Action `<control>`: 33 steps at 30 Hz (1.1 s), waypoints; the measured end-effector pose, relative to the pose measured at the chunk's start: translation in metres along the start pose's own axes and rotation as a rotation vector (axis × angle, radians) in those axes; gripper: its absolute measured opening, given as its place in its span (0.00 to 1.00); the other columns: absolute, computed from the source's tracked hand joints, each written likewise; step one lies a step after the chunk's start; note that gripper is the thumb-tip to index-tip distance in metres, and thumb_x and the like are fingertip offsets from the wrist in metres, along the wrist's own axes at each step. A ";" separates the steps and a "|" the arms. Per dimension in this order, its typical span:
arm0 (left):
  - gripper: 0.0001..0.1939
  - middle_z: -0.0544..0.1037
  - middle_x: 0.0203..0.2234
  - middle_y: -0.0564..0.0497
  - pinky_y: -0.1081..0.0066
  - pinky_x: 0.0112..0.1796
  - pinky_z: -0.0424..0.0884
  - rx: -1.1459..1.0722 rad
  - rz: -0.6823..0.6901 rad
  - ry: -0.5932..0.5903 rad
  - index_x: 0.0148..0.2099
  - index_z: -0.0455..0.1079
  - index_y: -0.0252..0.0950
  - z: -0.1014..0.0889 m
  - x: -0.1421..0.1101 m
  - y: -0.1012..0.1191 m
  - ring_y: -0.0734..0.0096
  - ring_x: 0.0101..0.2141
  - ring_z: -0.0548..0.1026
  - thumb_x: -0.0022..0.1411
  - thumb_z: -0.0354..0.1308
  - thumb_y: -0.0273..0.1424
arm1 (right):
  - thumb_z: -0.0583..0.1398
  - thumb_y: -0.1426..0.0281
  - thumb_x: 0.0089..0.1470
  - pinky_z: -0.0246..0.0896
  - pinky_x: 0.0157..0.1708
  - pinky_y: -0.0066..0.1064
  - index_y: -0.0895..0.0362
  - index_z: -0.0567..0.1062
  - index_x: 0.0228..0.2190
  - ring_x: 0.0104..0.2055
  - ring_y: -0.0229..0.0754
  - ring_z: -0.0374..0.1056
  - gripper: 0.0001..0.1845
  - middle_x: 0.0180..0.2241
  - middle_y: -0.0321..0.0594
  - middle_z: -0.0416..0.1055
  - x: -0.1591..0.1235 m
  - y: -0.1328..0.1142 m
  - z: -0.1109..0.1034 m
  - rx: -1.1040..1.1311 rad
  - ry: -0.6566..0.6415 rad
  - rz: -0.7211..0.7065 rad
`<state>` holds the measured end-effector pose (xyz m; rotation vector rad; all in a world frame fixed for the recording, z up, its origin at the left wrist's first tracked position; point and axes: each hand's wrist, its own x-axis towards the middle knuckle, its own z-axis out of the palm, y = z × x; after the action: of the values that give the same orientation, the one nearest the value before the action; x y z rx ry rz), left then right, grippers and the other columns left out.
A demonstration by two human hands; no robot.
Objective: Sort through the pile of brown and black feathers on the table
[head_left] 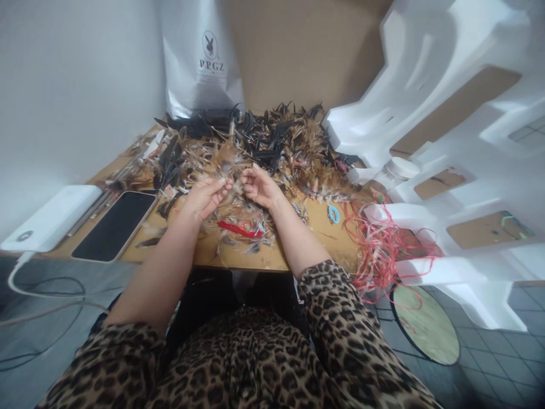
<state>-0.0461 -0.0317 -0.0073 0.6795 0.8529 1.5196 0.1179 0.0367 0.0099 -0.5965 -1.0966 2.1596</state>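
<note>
Over the middle of the table, my left hand (208,197) is closed in a pinch, with brown feathers (225,158) standing up from its fingertips. Just to its right, my right hand (260,187) has its fingers curled in towards the thumb. Whatever it may hold is too small and blurred to name. Pale fluff lies between the two hands. Below them, a red strip (240,229) rests on scattered loose feathers (255,245) near the table's front edge.
Black feathers (268,139) and brown feathers (304,139) are heaped behind the hands. A phone (114,226) and white power bank (55,218) lie left. Rightwards are a blue ring (333,214), tangled red strings (383,244), a lidded jar (395,173) and white foam (460,272).
</note>
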 end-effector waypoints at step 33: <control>0.03 0.77 0.22 0.45 0.84 0.22 0.68 0.187 -0.111 -0.009 0.28 0.73 0.26 0.002 -0.003 -0.002 0.81 0.21 0.73 0.51 0.62 0.23 | 0.64 0.63 0.41 0.46 0.19 0.20 0.59 0.68 0.23 0.18 0.26 0.51 0.13 0.18 0.28 0.64 0.007 0.021 0.021 -0.459 0.256 -0.367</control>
<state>-0.0424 -0.0347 -0.0078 0.7615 1.0182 1.3477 0.0923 0.0204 0.0033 -0.7777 -1.4372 1.4809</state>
